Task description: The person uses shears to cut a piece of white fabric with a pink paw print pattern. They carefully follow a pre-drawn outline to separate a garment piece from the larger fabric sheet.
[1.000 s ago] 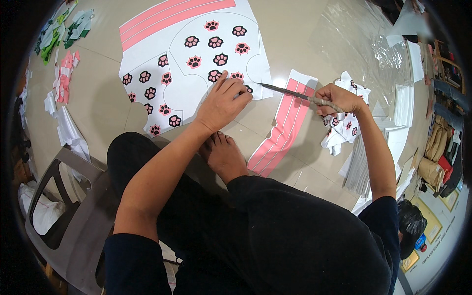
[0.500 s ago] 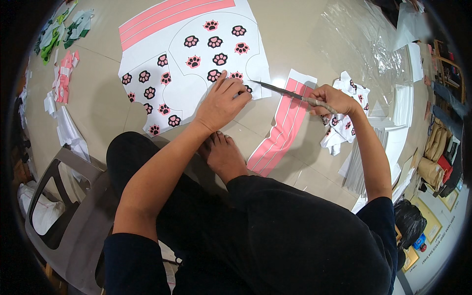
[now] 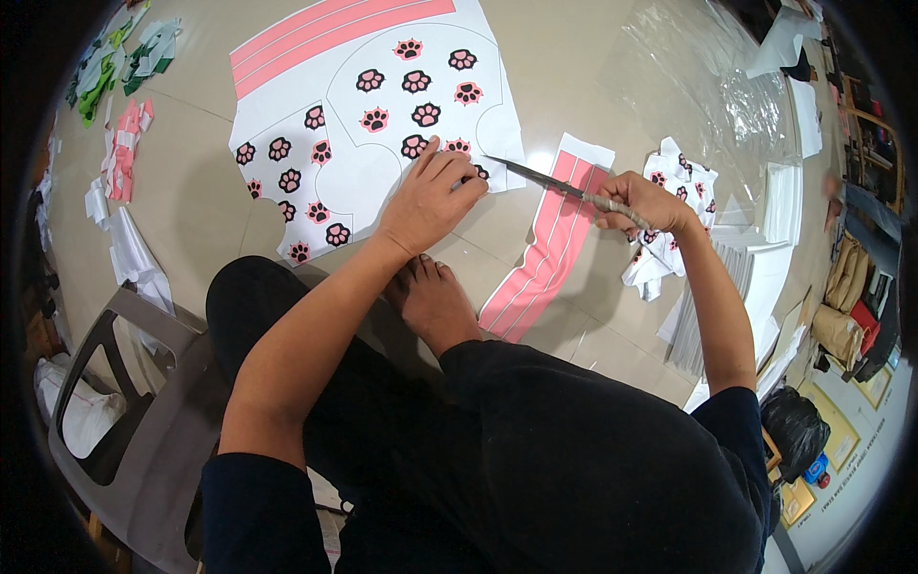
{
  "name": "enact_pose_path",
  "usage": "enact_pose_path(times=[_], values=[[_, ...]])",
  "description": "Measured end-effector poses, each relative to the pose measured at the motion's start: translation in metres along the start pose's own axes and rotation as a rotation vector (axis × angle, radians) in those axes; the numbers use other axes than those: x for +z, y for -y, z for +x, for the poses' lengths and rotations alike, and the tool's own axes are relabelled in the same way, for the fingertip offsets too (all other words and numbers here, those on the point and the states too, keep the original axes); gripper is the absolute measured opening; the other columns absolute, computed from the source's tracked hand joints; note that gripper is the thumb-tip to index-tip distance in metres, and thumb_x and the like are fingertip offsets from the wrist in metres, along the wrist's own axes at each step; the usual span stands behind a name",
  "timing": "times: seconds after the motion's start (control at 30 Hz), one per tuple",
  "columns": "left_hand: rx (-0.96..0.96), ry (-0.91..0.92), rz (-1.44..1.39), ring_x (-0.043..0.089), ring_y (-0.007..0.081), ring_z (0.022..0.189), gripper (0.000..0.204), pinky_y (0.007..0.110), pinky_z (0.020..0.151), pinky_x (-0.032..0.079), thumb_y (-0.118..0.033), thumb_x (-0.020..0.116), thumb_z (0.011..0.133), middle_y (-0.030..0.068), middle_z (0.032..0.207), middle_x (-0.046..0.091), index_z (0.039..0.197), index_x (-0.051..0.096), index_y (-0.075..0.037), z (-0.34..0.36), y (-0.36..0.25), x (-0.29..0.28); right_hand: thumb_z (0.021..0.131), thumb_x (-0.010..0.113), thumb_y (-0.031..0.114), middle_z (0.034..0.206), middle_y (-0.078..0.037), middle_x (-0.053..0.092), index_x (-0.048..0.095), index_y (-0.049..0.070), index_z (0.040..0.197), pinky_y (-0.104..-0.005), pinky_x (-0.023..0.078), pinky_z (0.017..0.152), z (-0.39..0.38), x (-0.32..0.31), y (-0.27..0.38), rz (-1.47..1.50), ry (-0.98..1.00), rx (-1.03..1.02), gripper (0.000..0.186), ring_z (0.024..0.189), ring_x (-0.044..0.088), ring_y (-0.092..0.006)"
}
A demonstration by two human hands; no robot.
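Observation:
A white sheet with black and pink paw prints (image 3: pixel 382 191) lies on the floor, a pink striped band along its far edge. My left hand (image 3: pixel 435 199) rests on its near right part, fingers stretched over the prints; whether any grip the edge cannot be made out. In my right hand (image 3: pixel 639 203) is a pair of long dark scissors (image 3: pixel 545 180) with wrapped handles. Pointing left, the blades reach the sheet's lower right corner, tips near a curved printed outline. Under them lies a separate pink striped strip (image 3: pixel 550 253), creased along one side.
Crumpled paw-print scraps (image 3: pixel 669 215) lie beside my right hand, near white stacks (image 3: pixel 712 297) and clear plastic film (image 3: pixel 708 86). Pink scraps (image 3: pixel 124 148) and green scraps (image 3: pixel 100 72) are at far left. A grey chair (image 3: pixel 143 421) stands at left; my bare foot (image 3: pixel 435 306) is below the sheet.
My right hand and the scissors have shifted slightly left, and the handles sit differently in my fingers. My left hand stays at the same spot on the sheet.

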State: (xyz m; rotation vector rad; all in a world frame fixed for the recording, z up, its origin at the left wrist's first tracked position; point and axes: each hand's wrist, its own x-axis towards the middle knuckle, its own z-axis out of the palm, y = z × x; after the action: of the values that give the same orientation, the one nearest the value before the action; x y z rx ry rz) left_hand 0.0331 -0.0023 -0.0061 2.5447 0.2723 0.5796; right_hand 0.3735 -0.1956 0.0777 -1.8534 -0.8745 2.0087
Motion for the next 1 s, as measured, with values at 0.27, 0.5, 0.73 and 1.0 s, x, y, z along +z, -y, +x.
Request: enact_pose_path(times=[0.27, 0.5, 0.73, 1.0], values=[[0.009, -0.008, 0.003, 0.065, 0.0229, 0.12, 0.012, 0.062, 0.125, 0.047, -0.013, 0.074, 0.095, 0.0016, 0.108, 0.065, 0.106, 0.073, -0.013, -0.001, 0.001, 0.0, 0.093, 0.088, 0.011, 0.066, 0.004, 0.061, 0.06, 0.007, 0.078, -0.0241, 0.044, 0.05, -0.001, 0.021, -0.019, 0.064, -0.054, -0.031, 0.033, 0.054, 0.057, -0.0046], [0.007, -0.002, 0.006, 0.065, 0.023, 0.122, 0.012, 0.061, 0.125, 0.046, -0.015, 0.074, 0.096, 0.0019, 0.109, 0.065, 0.107, 0.073, -0.012, 0.0, 0.0, -0.001, 0.095, 0.086, 0.009, 0.065, 0.003, 0.061, 0.06, 0.007, 0.081, -0.0253, 0.043, 0.049, -0.004, 0.041, -0.022, 0.114, -0.085, -0.023, 0.029, 0.054, 0.058, -0.0054], [-0.004, 0.033, 0.007, 0.065, 0.0271, 0.128, 0.017, 0.059, 0.129, 0.041, -0.018, 0.078, 0.097, 0.0044, 0.118, 0.066, 0.111, 0.072, -0.012, -0.003, 0.003, 0.002, 0.095, 0.087, 0.009, 0.069, 0.001, 0.064, 0.065, 0.005, 0.087, -0.0253, 0.045, 0.049, -0.005, 0.055, -0.03, 0.188, -0.105, -0.025, 0.024, 0.054, 0.058, -0.0054], [-0.008, 0.031, -0.004, 0.065, 0.0272, 0.126, 0.014, 0.06, 0.129, 0.041, -0.017, 0.076, 0.098, 0.0051, 0.118, 0.065, 0.111, 0.071, -0.011, -0.002, 0.002, 0.001, 0.094, 0.088, 0.01, 0.075, -0.002, 0.071, 0.07, 0.002, 0.094, -0.0249, 0.047, 0.05, -0.011, 0.067, -0.026, 0.196, -0.16, 0.006, 0.019, 0.056, 0.061, -0.0061]])
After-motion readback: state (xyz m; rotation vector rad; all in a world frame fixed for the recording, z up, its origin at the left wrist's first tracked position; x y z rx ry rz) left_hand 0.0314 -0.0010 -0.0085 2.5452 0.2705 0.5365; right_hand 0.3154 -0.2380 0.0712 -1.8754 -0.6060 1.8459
